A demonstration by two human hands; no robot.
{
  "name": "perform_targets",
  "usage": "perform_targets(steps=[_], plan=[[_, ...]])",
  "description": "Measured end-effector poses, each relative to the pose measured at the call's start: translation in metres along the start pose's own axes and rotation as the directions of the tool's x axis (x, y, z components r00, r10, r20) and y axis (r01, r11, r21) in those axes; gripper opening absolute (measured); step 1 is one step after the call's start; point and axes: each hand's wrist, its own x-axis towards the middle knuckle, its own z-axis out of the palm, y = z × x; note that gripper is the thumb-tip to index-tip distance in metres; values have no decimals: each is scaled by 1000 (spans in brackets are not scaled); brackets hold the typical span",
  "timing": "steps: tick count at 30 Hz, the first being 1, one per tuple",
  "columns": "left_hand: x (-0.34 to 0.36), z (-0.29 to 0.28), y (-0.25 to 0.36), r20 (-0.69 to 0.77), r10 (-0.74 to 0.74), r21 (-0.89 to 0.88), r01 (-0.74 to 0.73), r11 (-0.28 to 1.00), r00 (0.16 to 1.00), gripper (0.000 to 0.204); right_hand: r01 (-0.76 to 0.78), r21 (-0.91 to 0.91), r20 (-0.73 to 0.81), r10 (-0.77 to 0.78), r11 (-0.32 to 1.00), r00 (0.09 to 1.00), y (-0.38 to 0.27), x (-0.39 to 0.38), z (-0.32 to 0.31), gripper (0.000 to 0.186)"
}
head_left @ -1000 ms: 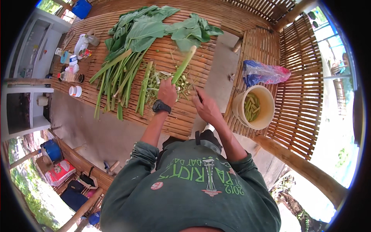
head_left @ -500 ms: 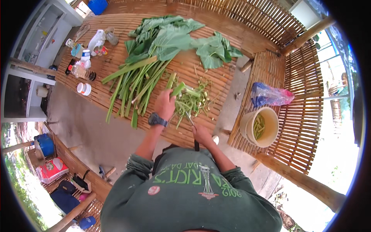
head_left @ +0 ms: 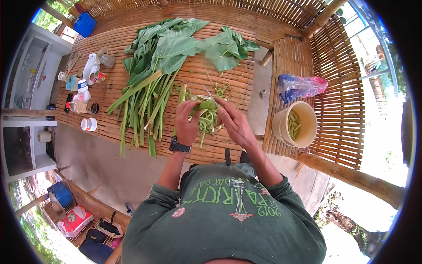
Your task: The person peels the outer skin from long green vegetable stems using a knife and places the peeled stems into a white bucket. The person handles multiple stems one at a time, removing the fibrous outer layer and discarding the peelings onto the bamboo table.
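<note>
My left hand (head_left: 187, 123), with a dark watch at the wrist, is closed round a thick green stalk (head_left: 204, 106). In my right hand (head_left: 235, 124) is a knife (head_left: 209, 93), its blade pointing up and away at the stalk's right end; my fingers cover its handle. Beneath both hands lies a heap of thin green peelings (head_left: 208, 122) on the slatted bamboo table (head_left: 107, 46). To the left is a bundle of long leaf stalks (head_left: 154, 103), with big green leaves (head_left: 173, 49) at its far end. More leaves (head_left: 224, 52) lie to its right.
On the table's left stand bottles (head_left: 84, 107), a white jar (head_left: 89, 124) and other small containers. At right, a bamboo bench holds a cream bucket (head_left: 308, 125) with cut green pieces inside, and a blue-and-pink plastic bag (head_left: 299, 86). A blue container (head_left: 84, 24) is at the far left.
My right hand has moved up and away, bringing the knife from near the table edge to the stalk. The stalk in my left hand now lies more level. The view has shifted slightly.
</note>
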Motion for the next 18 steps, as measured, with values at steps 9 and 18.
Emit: perform_targets(steps=[9, 18], plan=[[2, -9, -12, 32, 67, -57, -65, 996, 997, 27, -112, 182, 188, 77, 977, 979, 13, 5, 0, 45], [-9, -17, -12, -18, -147, -578, 109, 808, 989, 24, -438, 639, 288, 331, 632, 898, 89, 33, 8, 27]])
